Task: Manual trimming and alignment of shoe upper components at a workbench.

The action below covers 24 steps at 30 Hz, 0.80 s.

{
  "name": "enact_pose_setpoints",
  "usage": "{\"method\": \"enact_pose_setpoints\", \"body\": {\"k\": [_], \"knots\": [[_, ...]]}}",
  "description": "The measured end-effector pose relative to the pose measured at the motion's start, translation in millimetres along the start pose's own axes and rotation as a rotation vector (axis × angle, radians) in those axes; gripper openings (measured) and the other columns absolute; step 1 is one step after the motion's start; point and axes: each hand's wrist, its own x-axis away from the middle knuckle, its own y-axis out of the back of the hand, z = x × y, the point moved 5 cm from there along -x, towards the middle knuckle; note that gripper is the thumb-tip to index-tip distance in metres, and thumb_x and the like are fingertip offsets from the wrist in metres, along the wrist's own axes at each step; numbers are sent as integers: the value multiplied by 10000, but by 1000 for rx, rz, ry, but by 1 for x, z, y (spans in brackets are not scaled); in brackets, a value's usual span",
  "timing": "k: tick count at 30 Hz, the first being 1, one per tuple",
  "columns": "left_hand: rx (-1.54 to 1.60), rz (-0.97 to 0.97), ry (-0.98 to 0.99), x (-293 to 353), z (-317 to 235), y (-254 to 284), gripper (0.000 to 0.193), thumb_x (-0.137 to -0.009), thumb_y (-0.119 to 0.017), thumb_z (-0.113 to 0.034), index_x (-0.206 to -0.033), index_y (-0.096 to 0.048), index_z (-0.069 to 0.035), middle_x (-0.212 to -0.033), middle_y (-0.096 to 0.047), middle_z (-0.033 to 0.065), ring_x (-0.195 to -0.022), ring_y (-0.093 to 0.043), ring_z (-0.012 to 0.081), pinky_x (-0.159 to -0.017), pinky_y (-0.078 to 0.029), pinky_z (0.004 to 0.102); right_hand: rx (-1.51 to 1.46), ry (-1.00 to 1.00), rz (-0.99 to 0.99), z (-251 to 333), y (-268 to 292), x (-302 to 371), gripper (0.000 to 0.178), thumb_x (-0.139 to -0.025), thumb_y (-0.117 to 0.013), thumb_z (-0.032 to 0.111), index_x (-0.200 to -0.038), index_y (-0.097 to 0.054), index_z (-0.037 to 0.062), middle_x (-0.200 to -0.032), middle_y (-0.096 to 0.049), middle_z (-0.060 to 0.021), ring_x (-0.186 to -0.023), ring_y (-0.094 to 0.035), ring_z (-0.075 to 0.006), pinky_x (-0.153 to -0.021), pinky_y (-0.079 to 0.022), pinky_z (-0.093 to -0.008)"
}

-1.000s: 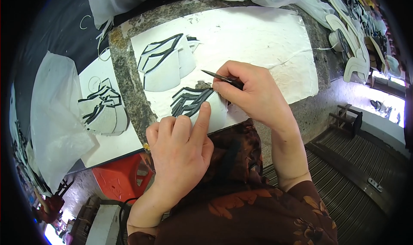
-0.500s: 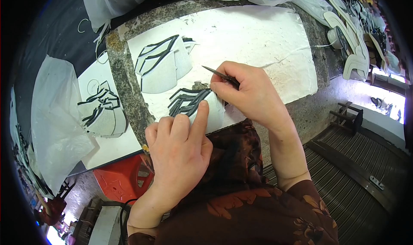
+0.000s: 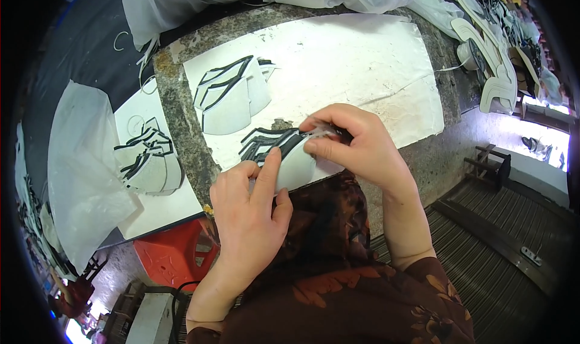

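Observation:
On the white sheet in front of me lies a stack of flat, curved white pieces with black edging, which look like shoe parts. My left hand presses on it, index finger stretched along the black bands and thumb at the near edge. At the stack's upper right corner is my right hand, thumb and fingers closed around a slim dark pointed tool. Its tip is blurred and its exact kind does not show. A second group of similar pieces lies farther off to the left.
The white sheet covers a worn stone-like slab. More edged pieces lie on a board at left, beside translucent plastic. A tape spool sits at the right edge. Below left is a red stool.
The tool's point, clear before, is now blurred near the stack's corner. My right hand has come down slightly to the stack. The left thumb has moved to the pieces' near edge.

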Motion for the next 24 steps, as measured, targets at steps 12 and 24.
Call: {"method": "enact_pose_setpoints", "body": {"k": [12, 24], "knots": [[106, -183, -73, 4, 0, 0, 419, -787, -763, -27, -1183, -658, -114, -1047, -580, 66, -960, -542, 284, -849, -412, 413, 59, 261, -75, 15, -3, 12, 191, -799, -807, 19, -974, -734, 41, -843, -664, -26, -734, -607, -119, -667, -474, -259], [616, 157, 220, -27, -1, 19, 145, -943, -725, -181, -966, -716, -38, -768, -630, 23, -673, -546, 149, -630, -418, 296, -223, 144, 129, 31, -2, 16, 133, -915, -708, 69, -1043, -713, 32, -1036, -682, -59, -889, -656, -166, -791, -528, -302]]}}
